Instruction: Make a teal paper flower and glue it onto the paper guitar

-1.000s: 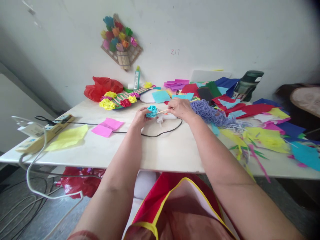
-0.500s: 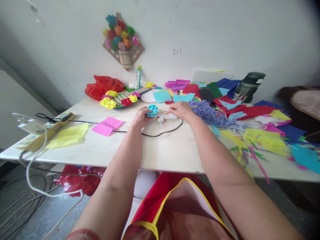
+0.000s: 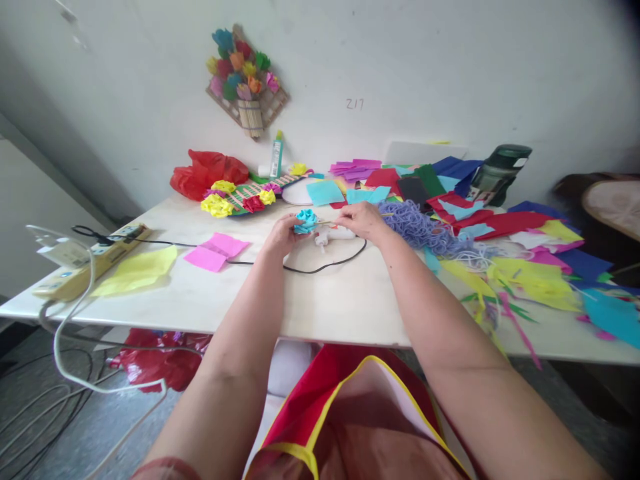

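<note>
A crumpled blue paper flower (image 3: 306, 221) is pinched in the fingers of my left hand (image 3: 284, 234), above the middle of the table. My right hand (image 3: 359, 219) is closed on a thin wooden stick (image 3: 327, 223), which runs left to the flower. Whether the stick's tip touches the paper I cannot tell. Just below and behind the stick lies a white glue gun (image 3: 336, 233), its nozzle toward me and partly hidden by my right hand. To the left, a decorated panel (image 3: 250, 195) carries yellow, red and pink paper flowers.
Coloured paper sheets (image 3: 475, 220) and a tangle of purple yarn (image 3: 415, 225) cover the right side, with a dark bottle (image 3: 500, 175) behind. A power strip (image 3: 90, 263), a pink sheet (image 3: 217, 251) and a black cord (image 3: 320, 269) lie left and in front. A glue bottle (image 3: 276, 155) stands by the wall.
Almost nothing differs. Both hands hold the flower and the stick in nearly the same place, and the view has shifted very slightly.
</note>
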A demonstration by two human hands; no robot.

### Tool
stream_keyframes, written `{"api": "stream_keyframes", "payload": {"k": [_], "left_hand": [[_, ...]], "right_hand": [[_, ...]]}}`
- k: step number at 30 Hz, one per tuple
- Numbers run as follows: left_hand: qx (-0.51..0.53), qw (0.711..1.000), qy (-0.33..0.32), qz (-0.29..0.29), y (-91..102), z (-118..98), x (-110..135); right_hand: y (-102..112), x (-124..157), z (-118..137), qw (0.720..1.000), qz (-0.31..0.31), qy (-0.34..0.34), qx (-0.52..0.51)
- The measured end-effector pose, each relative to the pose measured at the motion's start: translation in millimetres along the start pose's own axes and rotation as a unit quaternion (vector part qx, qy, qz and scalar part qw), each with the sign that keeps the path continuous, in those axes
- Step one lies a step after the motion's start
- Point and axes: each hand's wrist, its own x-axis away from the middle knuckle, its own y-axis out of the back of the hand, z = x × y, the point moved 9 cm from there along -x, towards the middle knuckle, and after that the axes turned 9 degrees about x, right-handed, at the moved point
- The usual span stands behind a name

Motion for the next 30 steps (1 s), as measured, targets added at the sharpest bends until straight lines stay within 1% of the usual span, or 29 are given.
{"api": "stream_keyframes", "payload": {"k": [3,5,12,16,25,30], "left_hand": [[-0.001,1.0,0.0,-0.004,1.8,1,-1],[-0.004,1.0,-0.001,-0.007,2.9,2,-2],[-0.029,0.999,-0.019,-0.024,8.2,1,-6],[-0.028,0.999,-0.03,-0.034,11.6,-1,-8],[-0.032,0.999,-0.029,-0.031,12.7,1,-10],[-0.034,0.999,-0.026,-0.03,11.6,2,-9]], "right_hand": [[-3,1,4,1.0,0.022,0.013,0.008],[-2,2,5,0.999,0.024,0.016,0.018],[9,1,6,0.995,-0.026,0.023,0.089],[10,1,3,0.994,-0.041,0.022,0.095],[6,0,2,0.995,-0.018,0.02,0.094],[7,0,4,0.994,-0.02,0.022,0.109]]}}
